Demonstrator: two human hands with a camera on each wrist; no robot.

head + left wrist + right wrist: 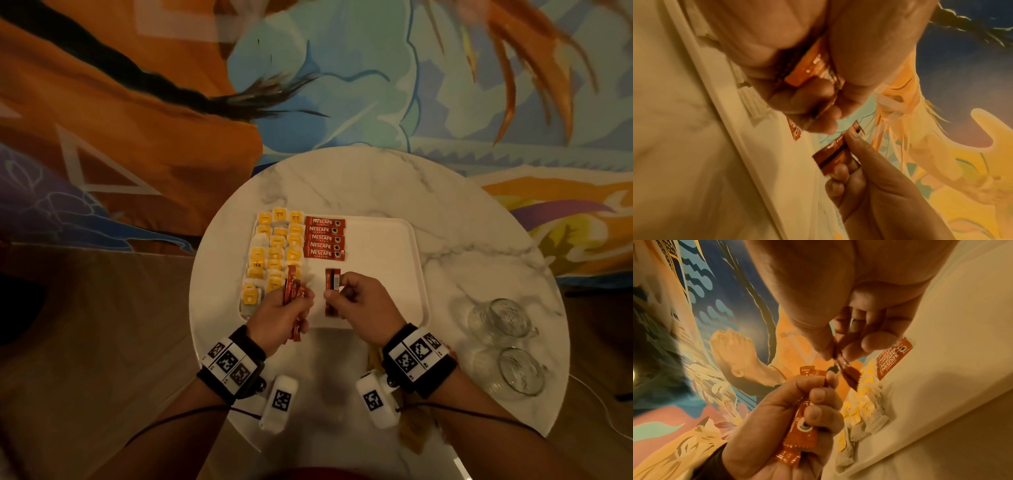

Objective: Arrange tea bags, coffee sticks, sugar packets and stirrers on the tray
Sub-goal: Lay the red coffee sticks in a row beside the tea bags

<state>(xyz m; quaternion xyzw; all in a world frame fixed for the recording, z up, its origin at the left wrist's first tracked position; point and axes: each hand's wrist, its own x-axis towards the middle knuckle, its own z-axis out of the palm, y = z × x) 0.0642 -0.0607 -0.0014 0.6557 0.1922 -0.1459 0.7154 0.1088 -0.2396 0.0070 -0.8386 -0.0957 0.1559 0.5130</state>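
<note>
Indoors, round marble table (pixel 445 219), white tray (pixel 383 274), painted mural wall (pixel 342 85), wooden floor (pixel 85 325)

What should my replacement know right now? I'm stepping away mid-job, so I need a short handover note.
Left hand grips a bundle of coffee sticks. Right hand pinches a single coffee stick above the white tray.
Done: tea bags fill the tray's left side; five Nescafe sticks lie in a column beside them.
Left: lay down the held sticks. Sugar packets and stirrers aren't on the tray yet.
</note>
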